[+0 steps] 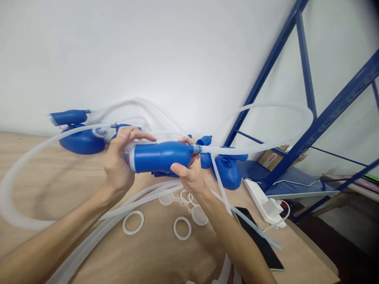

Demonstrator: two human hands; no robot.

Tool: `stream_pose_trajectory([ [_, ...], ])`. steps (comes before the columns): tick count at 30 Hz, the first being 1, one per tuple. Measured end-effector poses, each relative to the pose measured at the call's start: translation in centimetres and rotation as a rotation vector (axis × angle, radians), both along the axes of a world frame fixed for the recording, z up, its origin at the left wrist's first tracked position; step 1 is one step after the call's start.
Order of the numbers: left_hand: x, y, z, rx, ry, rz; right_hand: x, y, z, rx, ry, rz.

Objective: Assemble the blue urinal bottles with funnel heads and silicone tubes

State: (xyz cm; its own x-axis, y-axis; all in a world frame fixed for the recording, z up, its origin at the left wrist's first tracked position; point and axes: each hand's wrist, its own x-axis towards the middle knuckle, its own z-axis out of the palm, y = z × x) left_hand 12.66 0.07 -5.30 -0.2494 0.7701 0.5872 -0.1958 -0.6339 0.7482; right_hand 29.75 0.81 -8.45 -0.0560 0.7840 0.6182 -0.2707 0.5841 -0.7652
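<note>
Head view: left hand (119, 167) and right hand (194, 175) have fingers clamped around a blue bottle (161, 154), probably light and fairly stiff, best held by its broad body.

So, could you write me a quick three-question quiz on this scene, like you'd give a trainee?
1. Multiple choice: what are the person's left hand and right hand holding?
a) A brown cardboard box
b) A blue, bottle-shaped container
c) A white power strip

2. True or false: the two flat white rings nearest the person touch each other.

3. Fill in: the translucent white flexible tube joins the container at the end nearer the ____ hand.

Key:
1. b
2. False; they lie apart.
3. right
</note>
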Motion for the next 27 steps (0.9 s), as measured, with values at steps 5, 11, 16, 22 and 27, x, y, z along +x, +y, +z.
stream_pose_trajectory([
  [5,0.1,-1.1,1.6,-0.222,-0.060,-0.397,0.1,-0.4,0.1,0.095,-0.078,0.050],
  [11,0.0,-1.7,2.2,-0.390,-0.095,-0.492,1.1,-1.2,1.7,0.344,-0.263,-0.048],
  [16,0.0,-2.0,2.5,-0.473,-0.090,-0.440,1.6,0.0,0.9,0.422,-0.332,-0.123],
  [22,0.5,-3.0,2.6,-0.505,-0.181,-0.372,0.2,0.4,-0.2,0.651,-0.268,-0.134],
  [27,0.7,-2.3,2.4,-0.777,-0.172,-0.447,1.1,0.0,0.8,0.739,-0.373,-0.101],
])
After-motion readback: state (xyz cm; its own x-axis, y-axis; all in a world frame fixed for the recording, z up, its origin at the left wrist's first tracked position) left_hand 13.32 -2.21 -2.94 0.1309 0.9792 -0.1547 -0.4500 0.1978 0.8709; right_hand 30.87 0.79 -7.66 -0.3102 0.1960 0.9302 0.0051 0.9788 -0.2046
